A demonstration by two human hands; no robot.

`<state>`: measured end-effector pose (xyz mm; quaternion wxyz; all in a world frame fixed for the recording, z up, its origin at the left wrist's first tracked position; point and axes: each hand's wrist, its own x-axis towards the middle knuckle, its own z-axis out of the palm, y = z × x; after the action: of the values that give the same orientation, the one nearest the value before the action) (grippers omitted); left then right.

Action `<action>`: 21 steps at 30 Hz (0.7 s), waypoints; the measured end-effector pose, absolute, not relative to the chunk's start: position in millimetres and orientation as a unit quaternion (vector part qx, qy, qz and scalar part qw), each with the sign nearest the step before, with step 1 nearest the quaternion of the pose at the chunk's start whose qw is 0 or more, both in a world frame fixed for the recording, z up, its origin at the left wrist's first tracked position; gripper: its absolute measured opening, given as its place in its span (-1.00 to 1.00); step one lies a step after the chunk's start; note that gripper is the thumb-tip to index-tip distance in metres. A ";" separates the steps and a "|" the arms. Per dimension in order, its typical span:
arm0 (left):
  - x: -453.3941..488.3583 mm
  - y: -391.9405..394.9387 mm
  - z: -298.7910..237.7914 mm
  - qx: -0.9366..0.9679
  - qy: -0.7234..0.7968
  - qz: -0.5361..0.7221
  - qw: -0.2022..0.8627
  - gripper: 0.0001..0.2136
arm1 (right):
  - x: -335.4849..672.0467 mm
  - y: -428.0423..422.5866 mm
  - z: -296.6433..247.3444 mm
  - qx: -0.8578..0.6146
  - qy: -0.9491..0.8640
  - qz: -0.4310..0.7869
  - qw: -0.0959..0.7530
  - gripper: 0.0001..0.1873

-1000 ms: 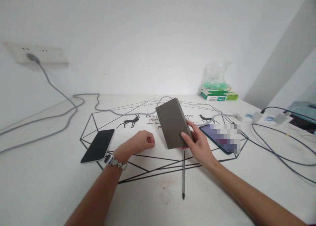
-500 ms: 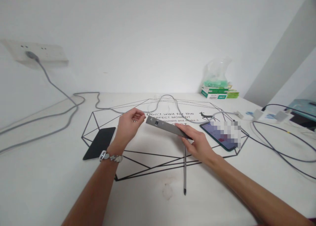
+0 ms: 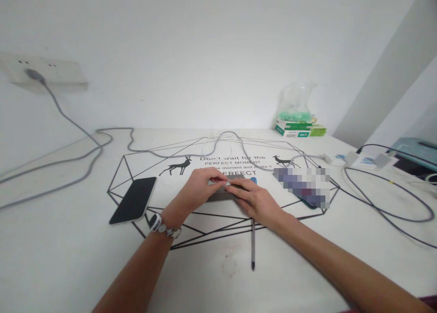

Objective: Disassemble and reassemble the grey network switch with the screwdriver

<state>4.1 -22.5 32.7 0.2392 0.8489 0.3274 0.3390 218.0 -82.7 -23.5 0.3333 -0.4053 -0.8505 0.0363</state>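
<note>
A flat grey box-like device lies low over the middle of the table, mostly covered by both hands. My left hand has its thumb and fingertips pinched together over the top of it, close to a tiny pale spot I cannot identify. My right hand grips the device's right part, its fingers reaching to the left fingertips. Under that hand lies a screwdriver with its dark tip toward me; a bit of blue handle shows beyond the hand.
A black-screened phone lies at left, another phone at right. A grey cable winds along the back. Green-and-white boxes with a plastic bag stand at the wall. A power strip and black cables are at right.
The grey device has come down from its tilted, raised position toward the table. My left hand has moved right onto it, meeting the right hand, which has shifted slightly left.
</note>
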 end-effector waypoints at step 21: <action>12.7 -17.7 11.6 0.853 0.356 0.292 0.244 -0.74 | 211.3 -125.6 4.2 -0.663 -0.739 0.052 0.103 -0.67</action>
<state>12.7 -17.7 11.6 0.2439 0.8534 0.3563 0.2922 211.3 -125.6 4.2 0.1032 -0.6633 -0.7394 0.0517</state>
